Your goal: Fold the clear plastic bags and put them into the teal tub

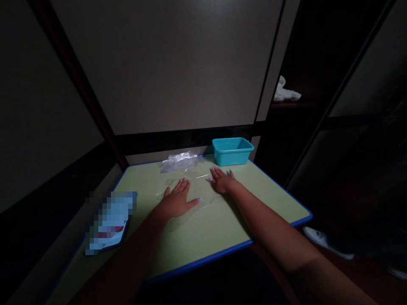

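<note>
A clear plastic bag [206,195] lies spread on the table, its see-through edges hard to make out. My left hand [177,201] rests palm down on its left part, fingers stretched out and thumb apart. Over toward the right, my right hand [221,181] is also palm down with fingers extended, at the bag's right side. Neither hand grips anything. Beyond my left hand, near the back edge, sits a crumpled pile of clear plastic [180,162]. The turquoise plastic basin [233,156] stands just past my right fingertips, apart from them.
The light green table [203,245] has a blue rim. A tablet-like device [114,222], partly blurred out, lies at its left side. Cabinet doors [178,67] rise behind. White plastic [286,93] sits on a shelf at right. A person's shoe [324,241] shows on the floor at right.
</note>
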Demonstrator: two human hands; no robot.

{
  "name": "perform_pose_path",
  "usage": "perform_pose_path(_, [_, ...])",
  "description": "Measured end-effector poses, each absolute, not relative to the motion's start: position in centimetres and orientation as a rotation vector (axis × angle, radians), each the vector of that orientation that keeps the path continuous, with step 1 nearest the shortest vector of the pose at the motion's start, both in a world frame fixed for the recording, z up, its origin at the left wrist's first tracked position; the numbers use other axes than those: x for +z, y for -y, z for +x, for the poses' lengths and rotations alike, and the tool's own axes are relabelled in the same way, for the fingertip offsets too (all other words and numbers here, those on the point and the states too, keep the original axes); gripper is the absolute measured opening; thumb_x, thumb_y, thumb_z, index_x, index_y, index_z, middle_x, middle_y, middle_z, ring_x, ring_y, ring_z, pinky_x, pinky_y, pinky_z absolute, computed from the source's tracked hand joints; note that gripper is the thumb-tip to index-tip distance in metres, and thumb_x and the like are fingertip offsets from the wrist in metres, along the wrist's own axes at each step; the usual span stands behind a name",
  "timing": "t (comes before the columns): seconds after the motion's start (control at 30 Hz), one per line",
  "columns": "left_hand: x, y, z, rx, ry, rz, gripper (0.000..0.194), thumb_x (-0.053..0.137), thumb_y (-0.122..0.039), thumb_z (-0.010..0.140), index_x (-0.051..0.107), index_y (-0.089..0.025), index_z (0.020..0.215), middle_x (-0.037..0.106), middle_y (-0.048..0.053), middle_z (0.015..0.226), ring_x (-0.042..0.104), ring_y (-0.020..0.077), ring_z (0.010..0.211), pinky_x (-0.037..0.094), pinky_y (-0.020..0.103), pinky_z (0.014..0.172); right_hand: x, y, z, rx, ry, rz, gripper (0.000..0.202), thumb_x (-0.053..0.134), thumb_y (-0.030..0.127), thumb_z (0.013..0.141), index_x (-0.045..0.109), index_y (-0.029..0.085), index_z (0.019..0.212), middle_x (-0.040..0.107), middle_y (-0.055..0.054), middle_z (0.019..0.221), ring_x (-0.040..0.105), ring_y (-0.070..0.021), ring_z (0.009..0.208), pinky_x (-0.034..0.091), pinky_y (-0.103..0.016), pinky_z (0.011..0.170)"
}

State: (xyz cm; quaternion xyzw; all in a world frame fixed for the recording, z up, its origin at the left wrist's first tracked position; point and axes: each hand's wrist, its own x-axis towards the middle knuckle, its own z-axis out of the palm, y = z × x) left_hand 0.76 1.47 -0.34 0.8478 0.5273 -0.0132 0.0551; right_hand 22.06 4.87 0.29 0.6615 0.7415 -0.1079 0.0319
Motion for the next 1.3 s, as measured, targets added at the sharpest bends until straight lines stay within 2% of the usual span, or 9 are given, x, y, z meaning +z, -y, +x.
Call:
perform_pose_path(0.3, [-0.5,-1.4,0.5,-0.084,-1.659,2.506,0.091,0.019,-0.075,0.076,0.006,-0.016,0.144,-0.001,0.009,0.149,0.001,0.0277,0.137,0.012,0.056,0.105,0.0,-5.5,22.5,-0.358,-2.256,2.058,0.06,0.005,0.044,0.09,-0.006,0.018,0.144,-0.009,-0.001,0.15,-0.007,-0.0176,0.137,0.0,-0.058,0.104])
perform_pose_path(0.47, [-0.4,-1.1,0.5,-0.087,-1.743,2.462,0.095,0.017,-0.076,0.075,0.004,-0.012,0.144,-0.002,0.012,0.148,0.001,0.0289,0.137,0.014,0.058,0.103,1.0,-4.9,22.6,-0.438,-2.311,2.064,0.062,0.005,0.047,0.09,-0.008,0.018,0.143,-0.013,-0.001,0.149,-0.01,-0.0173,0.137,0.006,-0.055,0.105])
perform_pose_path(0.7, [-0.3,-0.8,0.5,-0.059,-1.835,2.448,0.093,0.018,-0.073,0.077,0.011,-0.007,0.143,0.005,0.016,0.148,0.001,0.0311,0.137,0.013,0.06,0.103,0.3,-4.2,21.2,-0.366,-2.447,1.915,0.062,0.01,0.046,0.09,-0.007,0.02,0.144,-0.008,-0.002,0.15,-0.008,-0.0186,0.137,-0.002,-0.054,0.105])
perform_pose_path(0.93, [0.3,-0.4,1.5,0.087,-1.617,2.577,0.073,0.018,-0.061,0.086,0.015,-0.016,0.143,0.003,0.01,0.15,-0.001,0.0249,0.137,0.009,0.054,0.106,-0.1,-4.4,20.9,-0.353,-2.419,1.912,0.062,0.009,0.044,0.09,-0.005,0.017,0.144,-0.005,-0.003,0.15,-0.006,-0.0181,0.137,-0.003,-0.056,0.104])
perform_pose_path(1.07, [0.9,0.6,3.4,0.099,-1.397,2.685,0.069,0.02,-0.059,0.087,0.014,-0.02,0.143,0.003,0.007,0.15,-0.001,0.0231,0.137,0.006,0.051,0.107,0.0,-4.5,20.9,-0.354,-2.418,1.9,0.062,0.009,0.044,0.09,-0.006,0.017,0.144,-0.006,-0.004,0.15,-0.008,-0.0182,0.137,-0.003,-0.055,0.104])
perform_pose_path(1.17, [1.0,0.6,5.2,0.095,-1.327,2.741,0.07,0.018,-0.06,0.087,0.013,-0.019,0.144,0.005,0.008,0.15,0.0,0.0233,0.137,0.004,0.051,0.108,0.0,-4.7,20.9,-0.337,-2.387,1.867,0.063,0.015,0.041,0.089,-0.006,0.017,0.144,-0.009,-0.004,0.15,-0.008,-0.0178,0.137,-0.003,-0.058,0.103])
perform_pose_path(1.3, [0.7,-0.7,7.1,0.111,-1.363,2.675,0.07,0.009,-0.06,0.087,0.005,-0.019,0.144,0.004,0.007,0.15,0.002,0.0228,0.137,0.008,0.052,0.107,0.4,-4.8,21.1,-0.329,-2.355,1.734,0.075,0.033,0.043,0.084,-0.004,0.019,0.144,-0.015,-0.004,0.148,-0.011,-0.0206,0.136,0.001,-0.062,0.101])
